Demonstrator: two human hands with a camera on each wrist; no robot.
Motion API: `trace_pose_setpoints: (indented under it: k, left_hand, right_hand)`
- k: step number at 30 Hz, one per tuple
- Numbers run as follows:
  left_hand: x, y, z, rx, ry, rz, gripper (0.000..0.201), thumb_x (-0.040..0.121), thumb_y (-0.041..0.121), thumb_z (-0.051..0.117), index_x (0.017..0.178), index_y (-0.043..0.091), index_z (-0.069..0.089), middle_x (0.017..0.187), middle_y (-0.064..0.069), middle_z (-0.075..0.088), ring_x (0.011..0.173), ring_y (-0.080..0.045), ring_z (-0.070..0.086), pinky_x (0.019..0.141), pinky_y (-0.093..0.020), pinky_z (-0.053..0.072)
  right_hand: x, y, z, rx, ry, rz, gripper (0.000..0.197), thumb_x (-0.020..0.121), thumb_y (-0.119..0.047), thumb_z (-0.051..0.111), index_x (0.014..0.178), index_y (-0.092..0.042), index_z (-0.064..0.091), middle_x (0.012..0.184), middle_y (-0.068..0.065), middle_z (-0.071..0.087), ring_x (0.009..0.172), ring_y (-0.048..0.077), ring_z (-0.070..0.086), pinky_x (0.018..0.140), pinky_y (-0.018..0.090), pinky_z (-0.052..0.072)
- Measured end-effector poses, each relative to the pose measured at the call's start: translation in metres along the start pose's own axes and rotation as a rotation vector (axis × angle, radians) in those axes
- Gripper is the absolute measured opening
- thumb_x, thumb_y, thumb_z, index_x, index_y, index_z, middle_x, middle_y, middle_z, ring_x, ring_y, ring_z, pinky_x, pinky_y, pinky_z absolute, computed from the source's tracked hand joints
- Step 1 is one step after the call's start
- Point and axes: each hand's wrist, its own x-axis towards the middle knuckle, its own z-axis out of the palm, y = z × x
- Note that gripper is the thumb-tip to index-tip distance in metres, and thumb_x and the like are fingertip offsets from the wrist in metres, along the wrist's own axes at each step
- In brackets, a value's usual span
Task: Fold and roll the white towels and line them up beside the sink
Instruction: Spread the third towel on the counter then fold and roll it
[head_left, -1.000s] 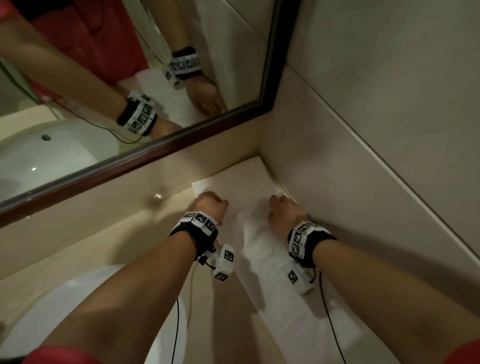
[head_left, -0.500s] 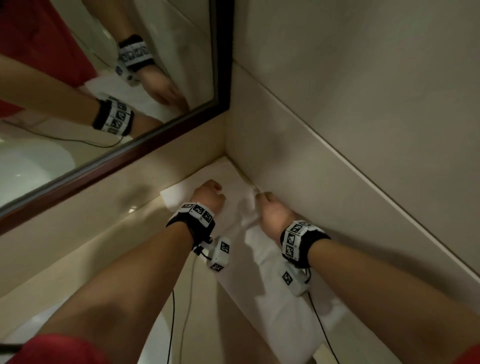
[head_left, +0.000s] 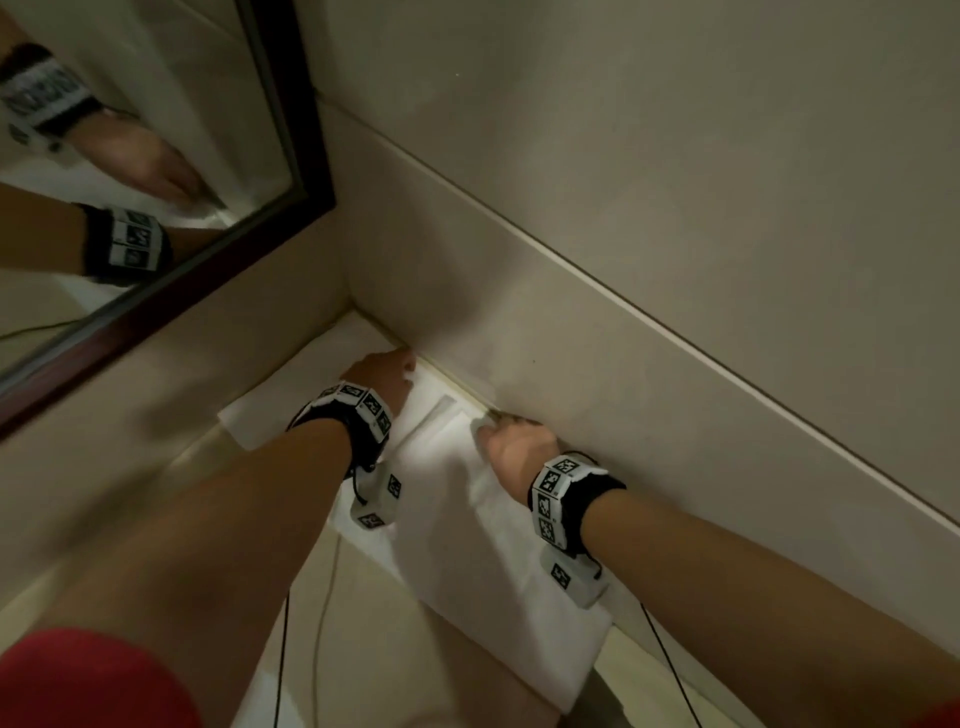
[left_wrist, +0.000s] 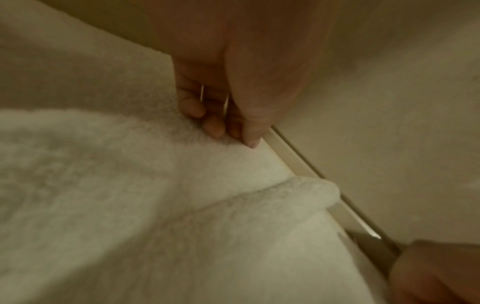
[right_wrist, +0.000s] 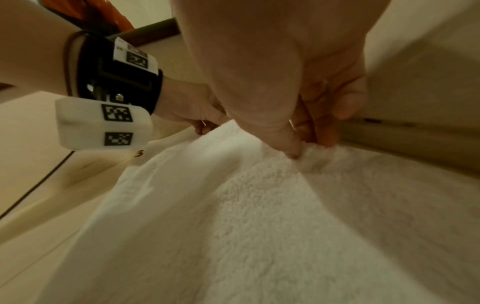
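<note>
A white towel (head_left: 467, 551) lies lengthwise on the beige counter, along the right-hand wall. My left hand (head_left: 384, 374) is at its far part, close to the wall; in the left wrist view its curled fingers and thumb (left_wrist: 249, 135) pinch the towel (left_wrist: 130, 205) at the wall joint. My right hand (head_left: 514, 441) is nearer, also against the wall. The right wrist view shows its thumb and fingers (right_wrist: 293, 148) pinching a raised bit of the towel (right_wrist: 246, 216). A folded edge crosses the towel between the hands.
A mirror in a dark wooden frame (head_left: 208, 291) hangs at the far left and reflects both hands. The tiled wall (head_left: 675, 260) runs close along the right. Bare counter (head_left: 395, 654) lies to the towel's left, with thin cables across it.
Both hands have shifted right, up to the wall, taking the towel's edge with them. The head view has swung, so the mirror now sits further left.
</note>
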Motion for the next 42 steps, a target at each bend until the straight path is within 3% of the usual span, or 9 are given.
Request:
trace_pose_setpoints:
  k: [5,13,17,21,25,28,31,39,42]
  left_hand:
    - [-0.004,0.002,0.0,0.034,0.096,-0.013,0.016,0.098,0.031,0.046,0.09,0.017,0.047,0.091,-0.008,0.062,0.073,-0.023,0.054,0.064,-0.03,0.041]
    - [0.002,0.01,-0.005,0.045,0.18,-0.066,0.025,0.1,0.031,0.044,0.114,0.014,0.054,0.114,-0.011,0.063,0.101,-0.031,0.061,0.08,-0.037,0.048]
    - [0.002,0.008,0.003,-0.065,0.143,-0.09,0.044,0.097,0.032,0.049,0.137,0.018,0.039,0.13,-0.009,0.055,0.112,-0.031,0.058,0.09,-0.04,0.049]
    - [-0.007,-0.003,0.0,-0.153,0.233,-0.116,0.046,0.094,0.029,0.052,0.137,0.021,0.037,0.131,-0.009,0.051,0.11,-0.033,0.056,0.088,-0.041,0.048]
    - [-0.017,-0.026,-0.004,0.179,0.243,-0.103,0.047,0.092,0.035,0.051,0.137,0.025,0.042,0.142,-0.008,0.038,0.128,-0.032,0.035,0.101,-0.046,0.037]
    - [-0.019,-0.039,0.002,0.269,0.079,-0.123,0.059,0.095,0.051,0.038,0.15,0.041,0.017,0.161,0.002,0.004,0.146,-0.026,0.006,0.114,-0.056,0.014]
    - [-0.02,-0.045,0.007,0.259,-0.006,-0.17,0.064,0.096,0.059,0.025,0.15,0.044,-0.004,0.16,0.007,-0.017,0.148,-0.021,-0.01,0.114,-0.061,0.003]
    - [-0.026,-0.046,0.003,0.229,0.028,-0.328,0.069,0.098,0.053,0.022,0.154,0.024,-0.007,0.161,0.0,-0.017,0.148,-0.022,-0.009,0.116,-0.058,0.003]
    - [-0.043,-0.037,0.004,0.219,0.062,-0.39,0.065,0.1,0.048,0.025,0.154,0.029,-0.004,0.162,-0.002,-0.012,0.148,-0.027,-0.006,0.114,-0.063,0.005]
  right_hand:
    - [0.0,-0.001,-0.002,0.004,-0.005,0.006,0.047,0.083,0.002,0.052,0.127,-0.011,0.042,0.113,0.014,0.06,0.094,0.033,0.065,0.075,0.039,0.052]
    - [0.0,0.006,-0.007,-0.085,-0.034,0.012,0.054,0.082,0.005,0.052,0.132,-0.005,0.035,0.123,0.02,0.051,0.102,0.036,0.062,0.077,0.04,0.05]
    - [0.003,0.002,-0.007,-0.121,-0.033,0.018,0.049,0.085,0.005,0.049,0.132,-0.006,0.04,0.124,0.018,0.053,0.104,0.033,0.063,0.08,0.039,0.051]
    - [0.008,0.001,-0.007,-0.032,0.078,-0.007,0.036,0.091,-0.007,0.043,0.127,-0.013,0.044,0.116,0.013,0.061,0.097,0.031,0.065,0.077,0.036,0.05]
    - [0.017,-0.006,0.003,0.145,0.0,-0.037,0.054,0.095,-0.017,0.034,0.147,-0.024,0.02,0.131,0.013,0.049,0.114,0.036,0.055,0.092,0.043,0.045]
    - [0.016,-0.006,0.014,0.226,-0.112,-0.056,0.066,0.094,-0.024,0.045,0.151,-0.025,0.009,0.136,0.014,0.042,0.121,0.032,0.048,0.099,0.04,0.042]
    - [0.017,-0.003,0.017,0.264,-0.186,-0.015,0.074,0.096,-0.023,0.047,0.153,-0.02,0.001,0.143,0.017,0.034,0.126,0.032,0.043,0.106,0.039,0.039]
    - [0.015,-0.007,0.015,0.276,-0.217,0.014,0.079,0.092,-0.013,0.044,0.153,-0.017,-0.006,0.149,0.02,0.026,0.129,0.033,0.042,0.106,0.038,0.039]
    - [0.012,-0.008,0.008,0.281,-0.164,0.001,0.074,0.091,-0.014,0.045,0.154,-0.017,0.005,0.143,0.018,0.036,0.126,0.031,0.045,0.103,0.035,0.04]
